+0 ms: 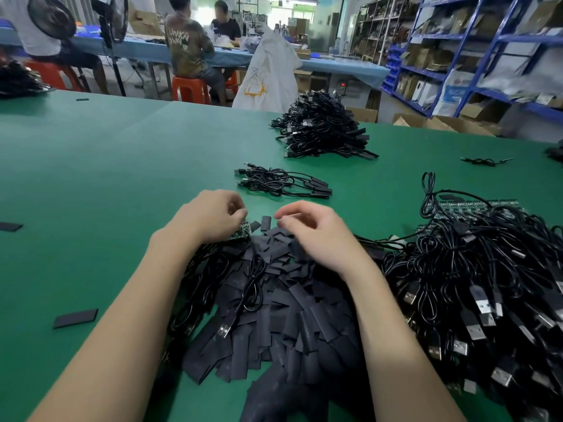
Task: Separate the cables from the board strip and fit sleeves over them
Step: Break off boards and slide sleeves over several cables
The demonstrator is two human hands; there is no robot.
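Cables, black and USB-tipped, everywhere on this green bench (91, 153). Far left, a loose flat sleeve (75, 318) lies alone. Moving in, the left hand (213, 216) has its fingers curled, pinching a small green board piece (242, 231), and one cable (253, 278) trails down from it over the sleeve pile (289, 315) to its USB plug (224, 330). The right hand (313, 233) hovers just beside it above the pile, fingers loosely curled; I cannot tell whether it has a sleeve pinched. Beyond the hands, a small batch of finished cables (283, 182), and a bigger heap (323, 129) farther back. On the right, the tangle of unprocessed cables (475, 275) sits with board strips (475, 207) poking out behind.

Risk here, I'd say: that dangling cable snags in the sleeves and drags several off the pile, or the solder joint tears if it's tugged. Both forearms reach straight forward, wrists low, hands close together.
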